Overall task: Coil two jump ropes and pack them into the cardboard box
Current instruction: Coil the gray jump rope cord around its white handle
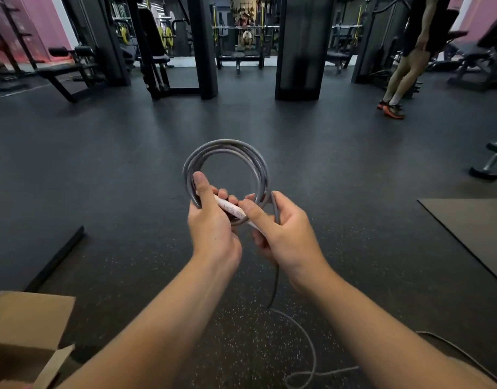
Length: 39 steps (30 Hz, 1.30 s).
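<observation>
A grey jump rope (241, 148) is wound into a round coil of several loops in front of me. My left hand (210, 220) grips the coil's left side together with the pale pink handle (230, 209), thumb up along the loops. My right hand (281, 228) holds the handle's other end and the rope strand at the coil's right side. A loose tail of grey rope (309, 341) hangs from my right hand and trails over the floor. The open cardboard box (25, 324) stands on the floor at the lower left.
Dark rubber gym floor all around. A black bar (56, 259) lies at the left, a grey mat (471, 231) at the right, a dumbbell (488, 164) beyond it. Weight machines and benches line the back. A person (407, 66) stands at the far right.
</observation>
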Tool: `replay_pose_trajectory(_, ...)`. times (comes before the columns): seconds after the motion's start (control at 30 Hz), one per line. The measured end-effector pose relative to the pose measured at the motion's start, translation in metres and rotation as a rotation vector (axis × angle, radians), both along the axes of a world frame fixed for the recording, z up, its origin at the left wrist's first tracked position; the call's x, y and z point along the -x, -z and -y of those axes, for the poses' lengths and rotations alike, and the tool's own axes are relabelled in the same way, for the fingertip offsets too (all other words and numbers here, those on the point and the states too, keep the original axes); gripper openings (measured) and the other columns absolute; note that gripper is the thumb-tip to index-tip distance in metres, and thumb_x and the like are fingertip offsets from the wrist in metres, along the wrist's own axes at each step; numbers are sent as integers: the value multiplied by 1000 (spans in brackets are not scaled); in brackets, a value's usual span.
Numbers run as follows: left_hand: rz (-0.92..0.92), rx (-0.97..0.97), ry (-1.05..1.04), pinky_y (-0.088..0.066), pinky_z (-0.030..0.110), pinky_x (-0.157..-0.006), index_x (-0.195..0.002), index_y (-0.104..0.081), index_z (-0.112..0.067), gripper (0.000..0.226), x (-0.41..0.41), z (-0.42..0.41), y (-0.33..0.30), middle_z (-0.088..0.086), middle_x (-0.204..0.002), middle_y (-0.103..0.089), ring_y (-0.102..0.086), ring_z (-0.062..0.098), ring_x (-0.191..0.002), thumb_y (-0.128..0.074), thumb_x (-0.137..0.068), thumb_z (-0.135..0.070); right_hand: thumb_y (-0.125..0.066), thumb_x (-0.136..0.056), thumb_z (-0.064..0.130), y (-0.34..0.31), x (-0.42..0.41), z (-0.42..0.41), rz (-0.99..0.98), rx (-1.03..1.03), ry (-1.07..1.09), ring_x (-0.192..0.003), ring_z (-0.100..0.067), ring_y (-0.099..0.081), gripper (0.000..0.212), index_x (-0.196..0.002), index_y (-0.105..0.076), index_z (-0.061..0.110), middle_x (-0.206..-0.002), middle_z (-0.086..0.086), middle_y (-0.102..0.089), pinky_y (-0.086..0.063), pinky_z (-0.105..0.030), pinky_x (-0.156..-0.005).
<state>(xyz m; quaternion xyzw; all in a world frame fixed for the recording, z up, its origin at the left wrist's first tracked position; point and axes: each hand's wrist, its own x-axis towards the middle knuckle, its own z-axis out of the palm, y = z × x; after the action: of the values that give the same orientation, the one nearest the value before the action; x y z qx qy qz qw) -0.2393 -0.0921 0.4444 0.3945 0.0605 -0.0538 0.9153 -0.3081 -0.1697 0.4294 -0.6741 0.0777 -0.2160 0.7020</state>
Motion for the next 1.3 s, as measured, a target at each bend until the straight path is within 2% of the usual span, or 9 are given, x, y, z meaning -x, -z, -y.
replay_pose_trajectory(0.13,1,-191,23,-61,42,-77,-85,-54,-11,39,6,-1,16,12,-81,-58,-72,33,-79,-55,-101,-47,-68,-94,22,-3,1,9,-157,-68,-8,-36,-7,-33,17,-102,-68,7,-60,-10,-54,-25,-17,-36)
replay_pose_trajectory(0.43,79,-294,65,-54,40,-84,-88,-61,-15,33,13,5,14,-6,-70,-68,-69,19,-78,-56,-102,-44,-68,-95,22,-4,0,12,-153,-118,80,-38,-3,-37,17,-96,-65,5,-58,0,-50,-27,-18,-37)
replay_pose_trajectory(0.53,189,-372,93,-56,41,-84,-105,-61,-14,18,0,-4,10,2,-82,-74,-70,17,-79,-71,-95,-27,-66,-96,20,-13,-3,28,-138,-15,58,-38,-5,-35,12,-90,-62,11,-58,-2,-47,-24,-18,-37)
replay_pose_trajectory(0.6,364,-466,101,-55,37,-81,-124,-52,-16,43,-15,-18,3,5,-90,-72,-71,16,-79,-77,-89,-16,-67,-95,17,-20,-1,42,-129,148,35,-41,-9,-36,17,-87,-60,4,-58,-5,-48,-26,-19,-38)
replay_pose_trajectory(0.73,814,-972,415,-58,33,-86,-145,-31,-40,87,-37,-58,-39,-2,-105,-70,-72,12,-85,-86,-80,-18,-71,-92,23,-30,8,66,-224,628,-92,-49,-10,-39,24,-80,-62,5,-56,5,-48,-32,-22,-47)
replay_pose_trajectory(0.83,1005,-1554,693,-54,26,-92,-134,-50,-43,71,-28,-63,-65,-14,-105,-69,-67,0,-93,-89,-74,-39,-75,-88,27,-29,7,65,-292,809,-213,-50,-7,-39,25,-73,-60,14,-53,11,-45,-33,-25,-51)
replay_pose_trajectory(0.93,1050,-1825,779,-52,27,-71,-98,-68,-35,43,-9,-46,-57,-15,-83,-70,-65,3,-80,-90,-65,-52,-75,-82,21,-26,6,56,-288,892,-259,-50,-3,-39,19,-73,-60,13,-55,9,-49,-34,-26,-52)
replay_pose_trajectory(1.03,898,-1784,843,-44,26,-56,-81,-67,-29,38,-8,-31,-36,-12,-65,-66,-61,8,-61,-92,-62,-50,-76,-80,23,-29,7,58,-314,865,-221,-50,-5,-44,17,-84,-60,21,-57,8,-58,-37,-25,-53)
replay_pose_trajectory(1.3,855,-1240,942,-41,30,-69,-88,-76,-18,23,-19,-39,-22,-3,-72,-66,-55,8,-68,-90,-74,-31,-62,-89,61,-36,12,66,-178,322,-253,-46,-15,-40,48,-89,-57,14,-57,1,-51,-29,-23,-41)
